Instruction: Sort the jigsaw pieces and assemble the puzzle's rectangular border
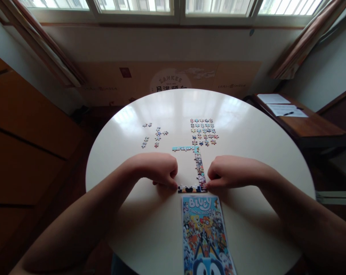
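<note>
A partly joined jigsaw puzzle border (200,168) lies on the white table, with a top strip, a right side and a bottom row. My left hand (161,168) is closed, its fingers curled under and its fingertips at the left end of the bottom row. At the lower right corner of the border, the fingertips of my closed right hand (230,172) touch the edge. Both hands rest low at the tabletop, one on each side of the bottom row. Just below lies a colourful Bluey picture sheet (204,233). The undersides of my curled fingers are hidden.
Loose puzzle pieces (203,130) stand in rows beyond the border. More pieces (158,133), some joined, lie to the left. The round white table (118,133) has a brown side table (301,126) with papers at its right. Windows and curtains are behind.
</note>
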`<state>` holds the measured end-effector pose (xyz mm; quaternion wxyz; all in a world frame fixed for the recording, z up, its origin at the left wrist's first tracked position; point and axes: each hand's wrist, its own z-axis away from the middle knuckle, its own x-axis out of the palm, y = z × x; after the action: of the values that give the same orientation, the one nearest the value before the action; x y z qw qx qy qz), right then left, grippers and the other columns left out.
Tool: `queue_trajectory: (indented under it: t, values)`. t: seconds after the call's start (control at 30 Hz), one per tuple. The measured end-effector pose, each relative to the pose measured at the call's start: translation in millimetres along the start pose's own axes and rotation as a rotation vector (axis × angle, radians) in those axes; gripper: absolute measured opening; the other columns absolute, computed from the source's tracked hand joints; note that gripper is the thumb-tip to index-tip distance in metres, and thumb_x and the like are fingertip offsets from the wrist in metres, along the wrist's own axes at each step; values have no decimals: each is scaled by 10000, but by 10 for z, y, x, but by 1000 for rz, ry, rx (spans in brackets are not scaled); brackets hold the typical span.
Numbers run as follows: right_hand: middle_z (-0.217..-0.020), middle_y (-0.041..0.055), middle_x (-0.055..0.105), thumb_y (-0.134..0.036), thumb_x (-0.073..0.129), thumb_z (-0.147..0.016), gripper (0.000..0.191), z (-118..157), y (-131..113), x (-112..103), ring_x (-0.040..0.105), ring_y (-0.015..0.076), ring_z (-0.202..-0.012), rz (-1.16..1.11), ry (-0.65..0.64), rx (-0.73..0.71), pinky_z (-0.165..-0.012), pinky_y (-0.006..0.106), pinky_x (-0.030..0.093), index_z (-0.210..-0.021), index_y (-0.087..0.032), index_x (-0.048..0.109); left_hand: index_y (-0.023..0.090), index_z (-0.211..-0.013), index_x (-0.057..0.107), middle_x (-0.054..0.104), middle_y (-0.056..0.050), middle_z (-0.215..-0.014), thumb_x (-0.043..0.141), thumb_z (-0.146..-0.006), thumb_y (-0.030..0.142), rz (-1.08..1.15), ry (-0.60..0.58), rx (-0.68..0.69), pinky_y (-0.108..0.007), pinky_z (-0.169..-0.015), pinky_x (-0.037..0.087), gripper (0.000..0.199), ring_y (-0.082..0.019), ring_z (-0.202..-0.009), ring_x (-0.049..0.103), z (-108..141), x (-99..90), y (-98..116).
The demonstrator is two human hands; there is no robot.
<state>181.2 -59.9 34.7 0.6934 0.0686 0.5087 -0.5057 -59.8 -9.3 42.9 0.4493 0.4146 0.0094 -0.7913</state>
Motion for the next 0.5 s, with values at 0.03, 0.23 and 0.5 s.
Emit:
queue_trajectory:
  t: [0.03, 0.23, 0.5]
  values:
    - [-545, -14, 501, -415, 544, -896, 398, -2, -1, 4, 368, 99, -499, -7, 4, -2, -507, 275, 278, -577, -180, 499, 189, -569, 639, 653, -35, -535, 639, -766, 388, -2, 1, 5, -281, -470, 358, 280, -163, -471, 550, 6, 1, 2]
    - [-553, -20, 501, -371, 548, -872, 351, -34, 12, 36, 353, 96, -500, -50, 27, -15, -515, 277, 278, -581, -181, 498, 179, -579, 667, 657, -39, -562, 665, -760, 406, -62, 62, 7, -281, -471, 342, 290, -143, -472, 503, 45, 36, 51]
    - [-535, -19, 464, -336, 543, -865, 343, -14, 23, 49, 357, 103, -496, -38, 16, 59, -504, 282, 256, -566, -184, 471, 182, -585, 633, 650, -25, -556, 673, -786, 419, 13, 117, -32, -274, -484, 350, 313, -132, -465, 516, 213, -20, -38]
